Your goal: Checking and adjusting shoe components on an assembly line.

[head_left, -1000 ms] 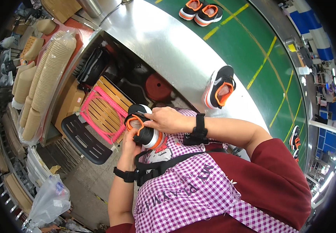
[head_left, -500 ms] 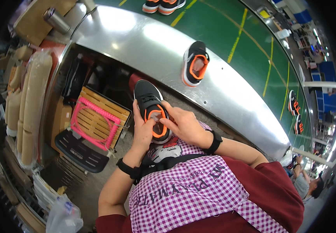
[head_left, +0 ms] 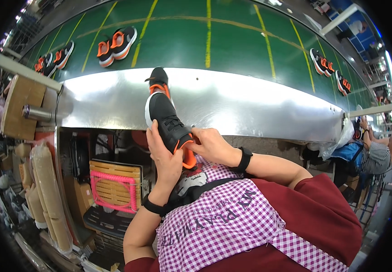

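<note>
A black sneaker [head_left: 163, 113] with orange lining and a white sole is held in front of my body, its toe pointing away toward the metal ledge. My left hand [head_left: 165, 156] grips its left side, thumb at the collar. On the right, my right hand [head_left: 214, 146] pinches the orange collar edge, with its fingertips partly hidden by the shoe. Just beyond the toe, a second matching sneaker [head_left: 159, 78] stands on the metal ledge [head_left: 241, 104], partly covered by the held one.
Behind the ledge runs a green belt [head_left: 232, 41] with yellow lines, carrying pairs of sneakers [head_left: 116, 45] at left and right. A metal cup [head_left: 37, 112] sits by cardboard at far left. A stool with pink cord [head_left: 114, 190] stands lower left. Another person [head_left: 375, 154] works far right.
My view has turned, so the ledge and belt now lie more level. The held sneaker has lifted toward the ledge and overlaps the second shoe. My right fingers shifted from inside the opening to its collar edge.
</note>
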A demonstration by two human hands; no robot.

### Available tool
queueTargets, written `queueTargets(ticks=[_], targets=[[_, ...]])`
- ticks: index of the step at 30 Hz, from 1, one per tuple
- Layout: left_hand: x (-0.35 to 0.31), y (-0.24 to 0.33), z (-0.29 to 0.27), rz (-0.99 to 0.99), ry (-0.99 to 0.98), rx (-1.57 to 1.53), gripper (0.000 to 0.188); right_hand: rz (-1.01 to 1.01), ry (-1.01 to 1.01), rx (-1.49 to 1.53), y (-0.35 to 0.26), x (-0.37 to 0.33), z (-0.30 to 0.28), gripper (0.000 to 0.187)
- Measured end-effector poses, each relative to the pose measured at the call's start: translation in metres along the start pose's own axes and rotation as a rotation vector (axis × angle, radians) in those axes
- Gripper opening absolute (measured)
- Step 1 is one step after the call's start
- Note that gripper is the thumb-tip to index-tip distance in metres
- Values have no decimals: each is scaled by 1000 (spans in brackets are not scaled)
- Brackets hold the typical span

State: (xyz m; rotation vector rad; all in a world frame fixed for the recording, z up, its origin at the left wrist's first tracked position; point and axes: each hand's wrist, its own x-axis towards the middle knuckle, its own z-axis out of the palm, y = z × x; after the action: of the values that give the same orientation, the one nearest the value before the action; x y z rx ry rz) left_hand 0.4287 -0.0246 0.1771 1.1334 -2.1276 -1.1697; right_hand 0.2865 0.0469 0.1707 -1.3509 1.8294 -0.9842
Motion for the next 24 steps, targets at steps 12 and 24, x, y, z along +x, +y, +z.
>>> queueTargets(ticks=[12,24], targets=[[94,-90,45,293,88,751,53,267,419,-523,190,-36,-155,24],[92,-29,131,387,-43,570,35,-98,292,-141,136,-7,-126,24]])
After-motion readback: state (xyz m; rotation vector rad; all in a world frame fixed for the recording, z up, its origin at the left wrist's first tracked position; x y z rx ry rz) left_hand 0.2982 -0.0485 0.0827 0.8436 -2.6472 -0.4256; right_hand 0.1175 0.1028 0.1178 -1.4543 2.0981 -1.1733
